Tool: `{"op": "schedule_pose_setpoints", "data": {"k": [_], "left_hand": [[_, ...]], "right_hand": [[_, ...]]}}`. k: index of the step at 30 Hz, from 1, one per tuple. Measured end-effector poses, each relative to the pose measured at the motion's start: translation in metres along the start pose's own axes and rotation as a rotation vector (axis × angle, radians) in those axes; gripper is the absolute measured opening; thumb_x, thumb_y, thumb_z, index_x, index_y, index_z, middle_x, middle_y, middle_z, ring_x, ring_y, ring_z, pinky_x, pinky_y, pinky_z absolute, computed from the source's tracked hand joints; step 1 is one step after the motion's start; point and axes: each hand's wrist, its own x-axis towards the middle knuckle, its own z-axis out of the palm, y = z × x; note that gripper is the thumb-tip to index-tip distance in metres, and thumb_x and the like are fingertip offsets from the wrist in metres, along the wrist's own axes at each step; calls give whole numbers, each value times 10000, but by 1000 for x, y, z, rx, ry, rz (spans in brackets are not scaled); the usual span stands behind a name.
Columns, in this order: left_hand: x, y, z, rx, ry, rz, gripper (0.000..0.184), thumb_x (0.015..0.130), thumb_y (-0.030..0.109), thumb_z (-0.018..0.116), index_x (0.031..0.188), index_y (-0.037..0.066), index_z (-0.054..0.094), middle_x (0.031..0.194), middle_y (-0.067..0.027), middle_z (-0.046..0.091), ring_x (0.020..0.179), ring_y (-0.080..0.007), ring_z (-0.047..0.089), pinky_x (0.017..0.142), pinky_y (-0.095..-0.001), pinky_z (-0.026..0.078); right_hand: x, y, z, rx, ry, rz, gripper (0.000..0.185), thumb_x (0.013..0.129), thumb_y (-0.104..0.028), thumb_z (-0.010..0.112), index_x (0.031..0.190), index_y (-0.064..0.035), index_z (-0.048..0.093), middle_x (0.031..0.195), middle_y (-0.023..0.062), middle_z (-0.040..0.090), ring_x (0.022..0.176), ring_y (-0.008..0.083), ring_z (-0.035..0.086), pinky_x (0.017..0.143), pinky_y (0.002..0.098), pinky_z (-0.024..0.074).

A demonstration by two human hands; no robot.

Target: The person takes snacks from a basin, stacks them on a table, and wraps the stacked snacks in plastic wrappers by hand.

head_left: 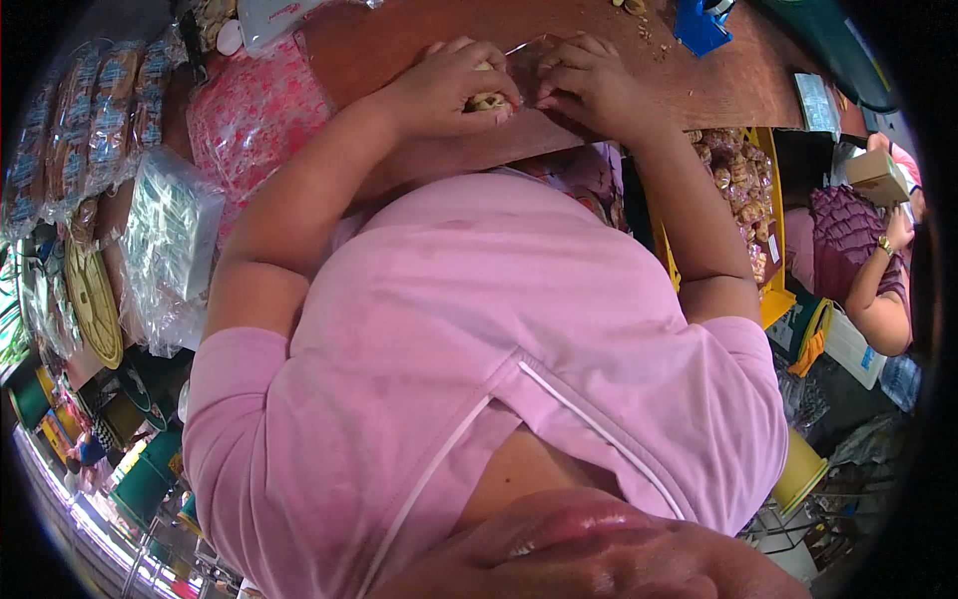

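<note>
At the front edge of the brown table [429, 160], my left hand [454, 88] curls around some pale yellow-brown snack pieces [487, 102]. My right hand [587, 85] is just to the right, its fingers bent and pressed together at what looks like a clear plastic bag [531, 46]. The bag lies between the two hands, and its lower part is hard to make out.
A red-and-white plastic pack [259, 125] and wrapped packs [110, 120] lie left. A blue tape dispenser [704, 27] is at the top. On the right are a yellow crate [768, 200] of bagged snacks and another person [878, 240] holding a box [876, 178].
</note>
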Motion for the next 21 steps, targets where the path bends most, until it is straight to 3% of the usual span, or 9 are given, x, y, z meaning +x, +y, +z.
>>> {"op": "schedule_pose_setpoints", "data": {"k": [2,5,8,11,14,20,21], "left_hand": [[-3,0,2,17,32,20,275,916,418,663,1119,257,755,1233,-96,596,1221,-319,511,1063,-527,362],[-3,0,-3,26,5,34,283,917,414,660,1131,252,751,1222,-94,597,1220,-320,514,1065,-525,361],[-2,5,-6,12,1,16,287,920,413,656,1138,250,748,1221,-89,593,1217,-318,514,1060,-523,367],[-2,3,-4,9,10,27,288,924,411,652,1137,242,747,1226,-89,592,1215,-320,513,1052,-524,375],[-3,1,4,41,88,41,292,921,419,654,1130,236,744,1209,-87,592,1199,-321,517,1033,-525,387],[0,-1,5,68,48,37,287,903,438,677,1099,237,739,1197,-93,601,1190,-333,527,1011,-530,409],[0,-1,5,78,50,39,283,902,437,680,1090,234,738,1193,-90,605,1188,-333,530,1007,-532,411]], "right_hand": [[6,-4,1,-93,95,-102,147,866,-207,779,997,-166,727,1193,-4,689,1315,281,552,1118,548,368],[15,0,3,-22,79,-153,127,884,-201,743,989,-132,730,1175,69,694,1189,331,590,1044,542,415],[20,11,14,199,-40,61,117,906,-156,724,1012,-111,707,1032,68,696,1134,315,612,1035,491,427],[34,20,20,371,-88,73,127,904,-144,720,1020,-95,705,1009,101,687,1038,345,612,980,465,447],[42,10,10,264,-56,38,115,894,-139,725,991,-81,706,984,107,691,984,355,622,926,462,471],[47,15,14,175,-43,-2,158,867,-177,765,983,-82,718,942,118,686,927,336,641,843,442,503],[48,17,12,174,-96,97,171,860,-181,772,987,-79,720,950,122,689,929,332,648,830,434,510]]}}
